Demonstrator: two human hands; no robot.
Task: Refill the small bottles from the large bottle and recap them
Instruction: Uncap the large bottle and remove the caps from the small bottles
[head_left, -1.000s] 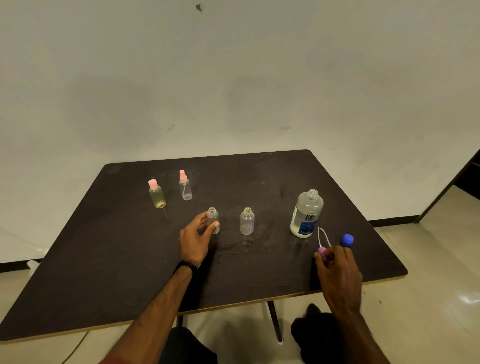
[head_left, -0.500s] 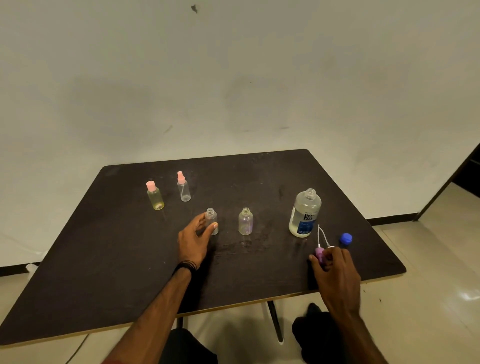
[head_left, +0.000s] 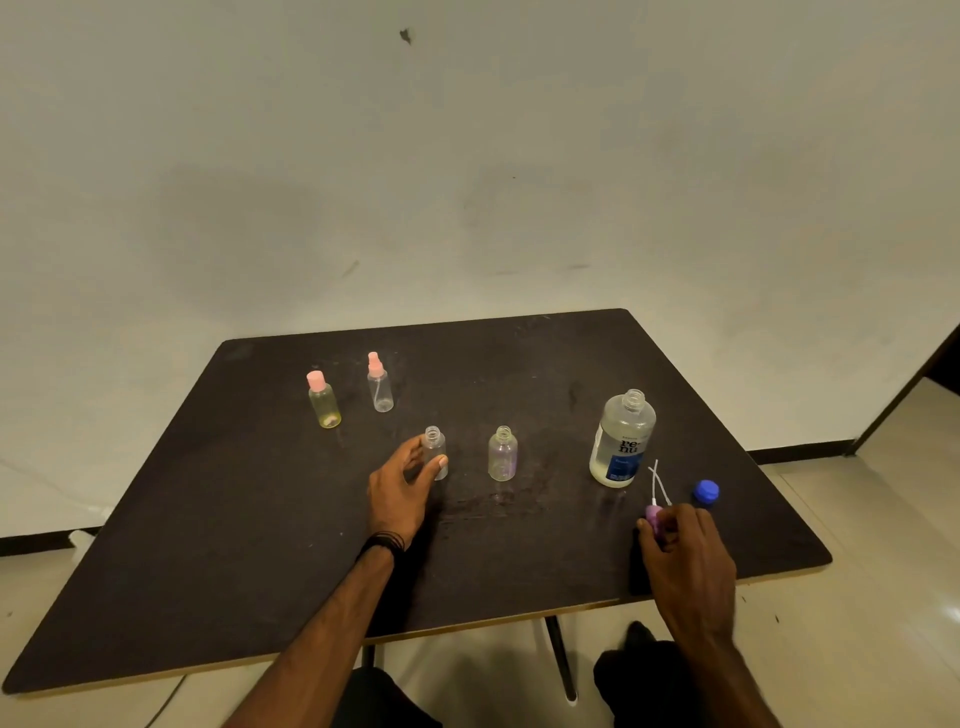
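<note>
Left hand (head_left: 402, 483) grips an empty uncapped small bottle (head_left: 435, 452); right hand (head_left: 685, 551) pinches a purple sprayer cap (head_left: 652, 515).

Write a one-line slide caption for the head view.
Left hand grips an uncapped small bottle while the right hand holds a purple spray cap beside the open large bottle.

There is 1 view, from a camera worn on the person's head. It looks forward and down from the near edge of the dark, matte, square-cornered table (head_left: 260, 519), which fills the lower half toward 6 o'clock. A pale bare wall (head_left: 467, 182) fills 12 o'clock. Both forearms enter from 6 o'clock, close to the lens.
</note>
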